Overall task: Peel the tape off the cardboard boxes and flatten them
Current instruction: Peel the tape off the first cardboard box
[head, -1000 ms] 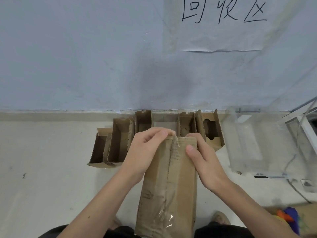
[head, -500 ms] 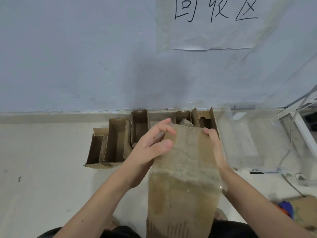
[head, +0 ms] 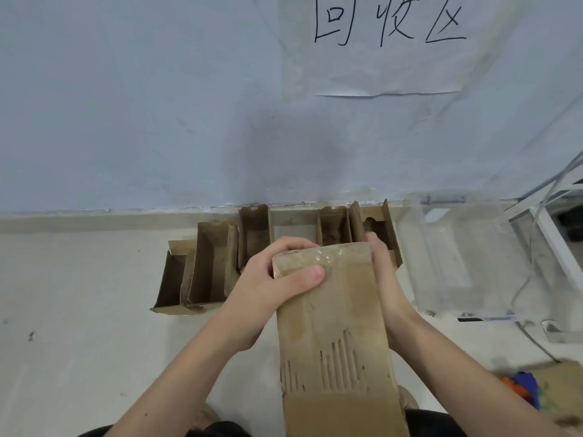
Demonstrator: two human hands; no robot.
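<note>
One cardboard box [head: 334, 335] is in the person's two hands, and a row of about five open cardboard boxes [head: 214, 266] stands on the floor [head: 79, 310] against the wall [head: 142, 105], at 12 o'clock from the hands and running out toward 10 o'clock. The held box is long and narrow, its long axis running from 6 o'clock, near the person's lap, up to 12 o'clock, with the far end tipped slightly toward 11 o'clock. A patch of clear tape [head: 318, 258] wraps that far end, and the brown face below it is scuffed so the corrugation shows. The left hand [head: 271, 288] grips the box's far left corner, thumb pressed flat on the taped face and fingers curled over the top edge. The right hand [head: 383, 279] holds the right side edge, fingers reaching to the far right corner; how its fingers lie behind the box is hidden. One clear plastic bin [head: 457, 253] sits at 2 o'clock from the box, and one paper sign [head: 388, 45] with handwritten characters hangs on the wall at 12 o'clock.
</note>
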